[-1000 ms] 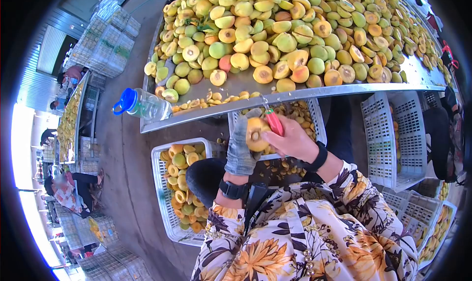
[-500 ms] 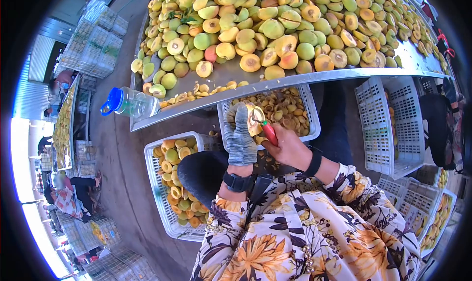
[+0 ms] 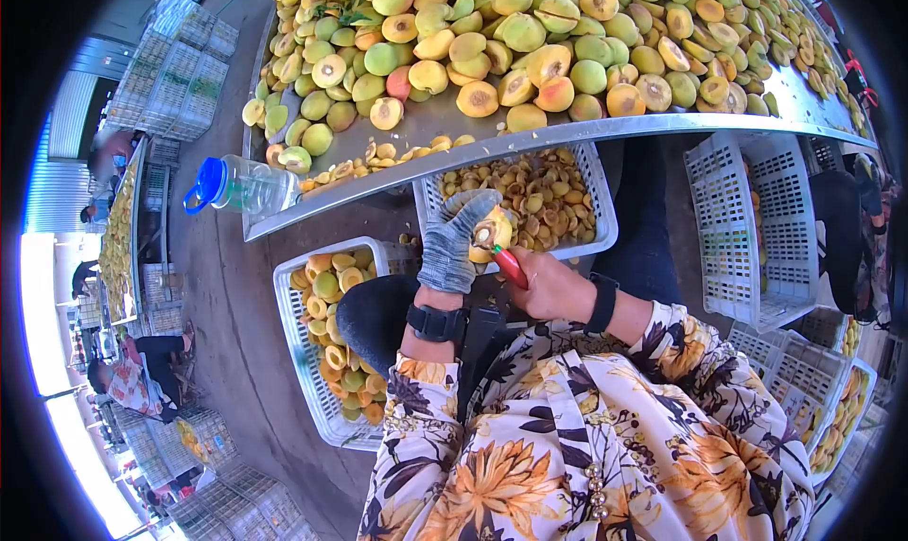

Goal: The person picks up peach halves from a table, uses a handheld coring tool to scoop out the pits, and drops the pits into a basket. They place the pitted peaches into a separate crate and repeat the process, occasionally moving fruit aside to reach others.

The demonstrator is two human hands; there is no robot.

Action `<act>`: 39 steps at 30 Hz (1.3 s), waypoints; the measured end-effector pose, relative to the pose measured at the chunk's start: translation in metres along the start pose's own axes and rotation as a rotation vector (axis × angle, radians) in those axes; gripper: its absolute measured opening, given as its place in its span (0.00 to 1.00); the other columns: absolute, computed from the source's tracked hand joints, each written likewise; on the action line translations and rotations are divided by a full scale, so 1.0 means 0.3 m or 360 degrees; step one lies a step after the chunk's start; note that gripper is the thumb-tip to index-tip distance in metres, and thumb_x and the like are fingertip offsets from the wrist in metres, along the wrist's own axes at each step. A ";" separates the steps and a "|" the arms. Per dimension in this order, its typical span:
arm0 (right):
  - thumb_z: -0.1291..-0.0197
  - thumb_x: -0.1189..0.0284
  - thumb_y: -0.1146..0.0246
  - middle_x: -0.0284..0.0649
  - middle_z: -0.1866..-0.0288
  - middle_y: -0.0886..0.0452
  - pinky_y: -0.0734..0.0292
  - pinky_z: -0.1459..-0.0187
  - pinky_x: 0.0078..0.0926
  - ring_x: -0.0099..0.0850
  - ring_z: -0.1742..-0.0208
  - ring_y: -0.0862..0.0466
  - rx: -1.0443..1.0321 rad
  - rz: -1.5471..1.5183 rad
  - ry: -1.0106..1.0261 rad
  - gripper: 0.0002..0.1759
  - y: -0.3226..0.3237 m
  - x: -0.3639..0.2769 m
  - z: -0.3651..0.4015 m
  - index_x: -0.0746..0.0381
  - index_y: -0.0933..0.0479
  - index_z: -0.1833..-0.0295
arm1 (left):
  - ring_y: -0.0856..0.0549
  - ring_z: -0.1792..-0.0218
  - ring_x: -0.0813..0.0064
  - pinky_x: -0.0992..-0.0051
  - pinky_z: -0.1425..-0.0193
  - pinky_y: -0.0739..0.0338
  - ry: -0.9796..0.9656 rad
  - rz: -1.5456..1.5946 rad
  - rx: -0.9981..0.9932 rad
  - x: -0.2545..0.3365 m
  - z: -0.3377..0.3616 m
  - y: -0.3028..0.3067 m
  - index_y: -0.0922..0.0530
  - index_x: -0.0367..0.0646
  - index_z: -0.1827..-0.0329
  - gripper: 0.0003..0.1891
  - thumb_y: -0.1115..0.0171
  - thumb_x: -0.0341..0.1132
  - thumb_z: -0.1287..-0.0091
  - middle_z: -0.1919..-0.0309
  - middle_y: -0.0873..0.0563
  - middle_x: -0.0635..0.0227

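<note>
My left hand point(image 3: 452, 243), in a grey knitted glove, is closed round a halved yellow fruit point(image 3: 496, 229) with its cut side showing. My right hand point(image 3: 549, 284) is bare and grips a tool with a red and green handle point(image 3: 510, 267); the tool's tip meets the cut face near the pit. Both hands are over the near edge of a white crate point(image 3: 605, 238) that holds small brownish fruit pieces. Left of my knee, another white crate point(image 3: 295, 352) holds pitted halves.
A metal table point(image 3: 567, 136) piled with halved fruit point(image 3: 520, 35) spans the top. On its left corner lies a clear bottle with a blue lid point(image 3: 255, 187). White crates point(image 3: 752, 229) stand at the right. Other people point(image 3: 142, 380) are at the far left.
The left hand and the fruit have turned and shifted slightly down and left. The right hand still holds the tool, now angled more from the side. The view has moved slightly.
</note>
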State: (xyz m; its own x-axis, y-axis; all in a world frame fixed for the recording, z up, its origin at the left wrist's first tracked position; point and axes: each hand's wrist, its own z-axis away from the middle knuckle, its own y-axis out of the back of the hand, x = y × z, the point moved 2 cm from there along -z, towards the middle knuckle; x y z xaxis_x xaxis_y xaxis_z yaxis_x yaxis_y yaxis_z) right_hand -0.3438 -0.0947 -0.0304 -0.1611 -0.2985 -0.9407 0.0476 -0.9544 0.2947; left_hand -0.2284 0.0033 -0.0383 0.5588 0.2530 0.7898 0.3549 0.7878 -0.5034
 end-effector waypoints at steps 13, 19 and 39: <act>0.48 0.77 0.46 0.41 0.81 0.28 0.33 0.83 0.24 0.25 0.85 0.29 -0.0472 -0.0224 -0.0369 0.09 0.035 -0.112 0.001 0.65 0.35 0.60 | 0.17 0.70 0.67 0.72 0.66 0.19 0.0126 0.0401 0.0026 -0.014 0.022 0.010 0.23 0.35 0.59 0.15 0.33 0.33 0.46 0.68 0.18 0.62; 0.45 0.79 0.48 0.31 0.84 0.35 0.40 0.90 0.17 0.17 0.89 0.37 -0.0746 -0.1054 -0.0800 0.08 0.025 -0.125 0.000 0.64 0.37 0.59 | 0.17 0.72 0.67 0.73 0.69 0.19 0.0062 0.0309 -0.0035 -0.002 0.026 0.014 0.24 0.34 0.61 0.15 0.31 0.32 0.49 0.70 0.19 0.60; 0.42 0.79 0.49 0.29 0.83 0.37 0.45 0.91 0.14 0.13 0.91 0.42 -0.1065 -0.1861 -0.0948 0.09 -0.001 -0.118 -0.030 0.63 0.34 0.55 | 0.19 0.70 0.79 0.82 0.63 0.24 -0.0877 -0.0640 0.0228 0.073 0.008 -0.012 0.20 0.35 0.60 0.12 0.35 0.34 0.43 0.66 0.17 0.67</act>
State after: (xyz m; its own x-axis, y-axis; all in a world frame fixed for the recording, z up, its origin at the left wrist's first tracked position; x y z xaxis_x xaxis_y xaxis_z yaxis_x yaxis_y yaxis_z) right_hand -0.3294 -0.0840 0.0013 -0.7930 0.5130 -0.3285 0.0177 -0.5196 -0.8542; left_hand -0.2193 0.0073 -0.0182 -0.0705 0.1443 0.9870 0.3308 0.9369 -0.1134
